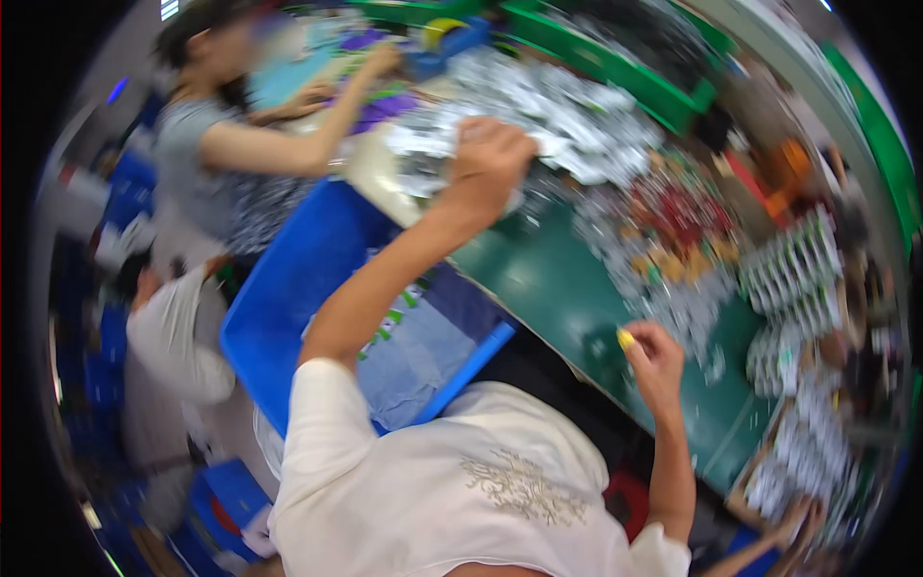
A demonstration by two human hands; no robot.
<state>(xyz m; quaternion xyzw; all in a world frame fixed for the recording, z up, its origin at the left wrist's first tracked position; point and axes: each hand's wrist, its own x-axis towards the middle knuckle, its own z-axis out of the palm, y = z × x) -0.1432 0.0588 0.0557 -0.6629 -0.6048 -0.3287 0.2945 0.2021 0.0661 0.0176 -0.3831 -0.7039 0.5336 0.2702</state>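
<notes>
My left hand (pixel 488 165) is stretched far forward over the near edge of a heap of silver packets (pixel 567 125). Its fingers are curled and blurred, and whatever they hold is hidden. Lower on the right, my right hand (pixel 656 363) is over the green tabletop (pixel 538 279) with thumb and forefinger pinched. A small yellow piece (pixel 626 338) shows at the fingertips; whether it is held or worn on a finger I cannot tell. Clear plastic packets (pixel 615 240) are strewn beyond that hand, beside a pile of small red and tan pieces (pixel 678 207).
Under my left arm stands a blue bin (pixel 274 279) with green-and-white pieces inside. Stacked green-and-white packs (pixel 793 264) line the right side, and green trays (pixel 615 62) the back. A co-worker (pixel 197 144) works at far left; another person's hands (pixel 793 524) show at lower right.
</notes>
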